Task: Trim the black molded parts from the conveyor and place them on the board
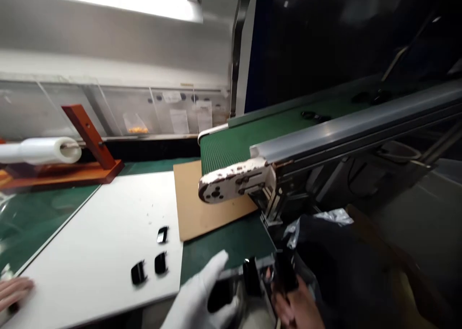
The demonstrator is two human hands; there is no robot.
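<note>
My left hand (202, 295), in a white glove, is at the bottom centre. Its thumb points up and its fingers curl around a glossy black plastic part (219, 295). My right hand (298, 305) is bare and grips another black part (285, 270), somewhat blurred. Between my hands a third black part (251, 277) stands upright in a grey-rimmed container (267, 261), whose inside is mostly hidden. Several similar black parts, such as this one (160, 263), lie on the white board (97, 242) to the left of my gloved hand.
A green conveyor belt (245, 136) with dark parts on it ends above a cardboard sheet (202, 213). A film roll (43, 151) sits on a wooden stand (90, 136). At the left edge is another person's hand (14, 290). A dark bag (325, 242) stands at the right.
</note>
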